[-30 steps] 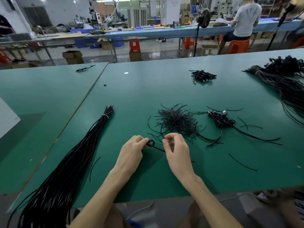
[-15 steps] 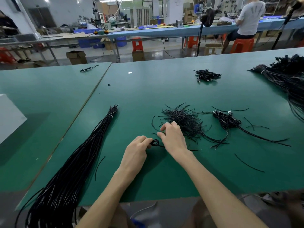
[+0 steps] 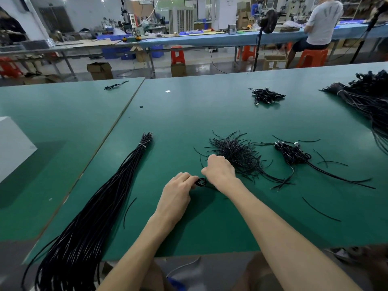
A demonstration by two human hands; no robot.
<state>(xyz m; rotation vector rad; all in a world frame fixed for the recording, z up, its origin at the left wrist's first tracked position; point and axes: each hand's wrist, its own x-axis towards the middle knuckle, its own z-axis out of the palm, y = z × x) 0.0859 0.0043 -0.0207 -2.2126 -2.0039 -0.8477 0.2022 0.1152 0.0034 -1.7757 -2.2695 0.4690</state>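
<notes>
Pinching the coil (image 3: 201, 182), probably light and springy, at its crossing: left hand (image 3: 178, 194). Right hand (image 3: 220, 171) curls over tie pile (image 3: 237, 152), grip hidden.

There's the long tied bundle of black cables (image 3: 100, 206), running down the green table (image 3: 210, 114). Well right of the bundle sits a cluster of connector-tipped leads (image 3: 294, 154). Farther right and back are a small heap (image 3: 266, 95) and a big sheaf (image 3: 367, 101). Left of the bundle is a white box (image 3: 12, 143), and far behind it an orange stool (image 3: 177, 54).
</notes>
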